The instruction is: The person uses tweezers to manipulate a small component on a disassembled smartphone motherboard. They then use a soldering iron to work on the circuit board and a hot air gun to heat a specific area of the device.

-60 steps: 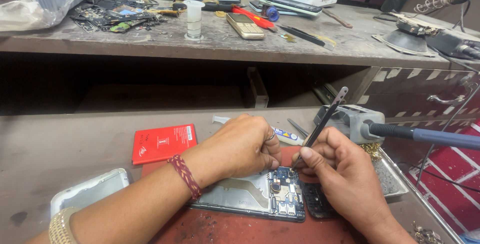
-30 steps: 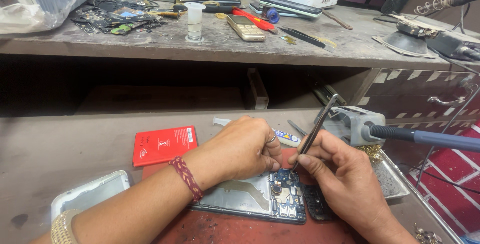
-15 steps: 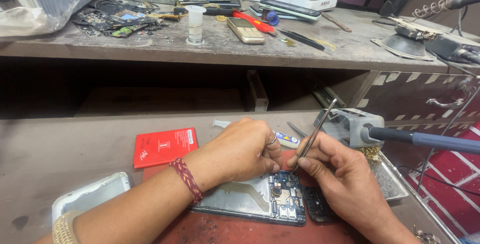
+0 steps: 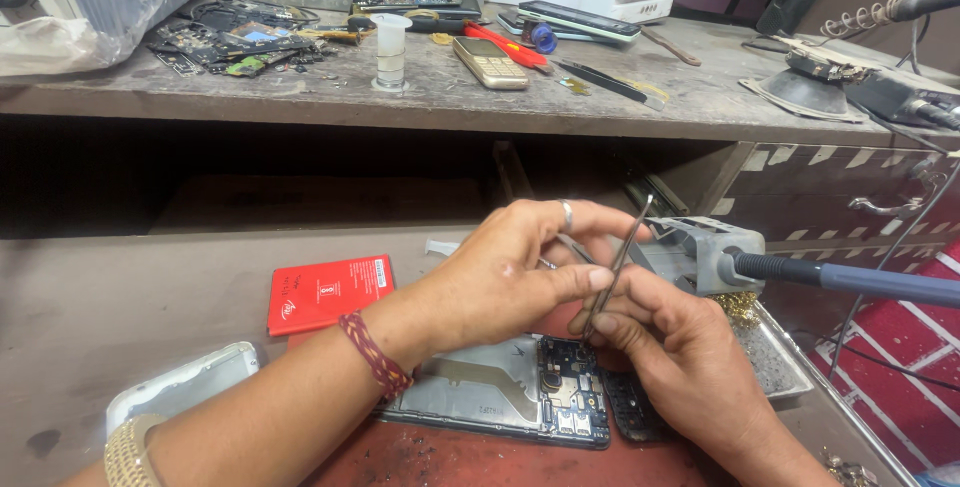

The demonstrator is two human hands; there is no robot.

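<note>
1. Near zone: opened phone [image 4: 520, 402] lies flat on the red mat [image 4: 450, 457] at the front of the work surface [image 4: 130, 297], back cover off, circuit board exposed at its right end. A white cover shell [image 4: 175, 387] lies to the left, apart from the phone.

2. Hands, both just above the phone's board end:
- Right hand [image 4: 680, 367]: closed in a pinch grip on thin metal tweezers [image 4: 615, 272], held steeply, upper end tilted away to the right, tips low by the fingers. Whether the tips carry a part: cannot tell, too small.
- Left hand [image 4: 505, 277]: thumb and forefinger curled shut toward the tweezer shaft, w/ a slim metal piece showing betw. the fingers; what it is cannot be made out.

3. Step in hand (judgement): fine component work at the board, approx. mid-job, since the phone is open and not reassembled. Next move calls for a steady, small descent of the tips to the board, w/ the left hand bracing.

4. Mid zone: red flat battery [image 4: 328, 292] left of the hands; grey soldering stand [image 4: 695, 247] w/ blue-handled iron [image 4: 850, 277] to the right.

5. Far zone: upper shelf [image 4: 600, 107] carries 1 gold keypad phone [image 4: 487, 60], a white bottle [image 4: 390, 47] and loose boards.
</note>
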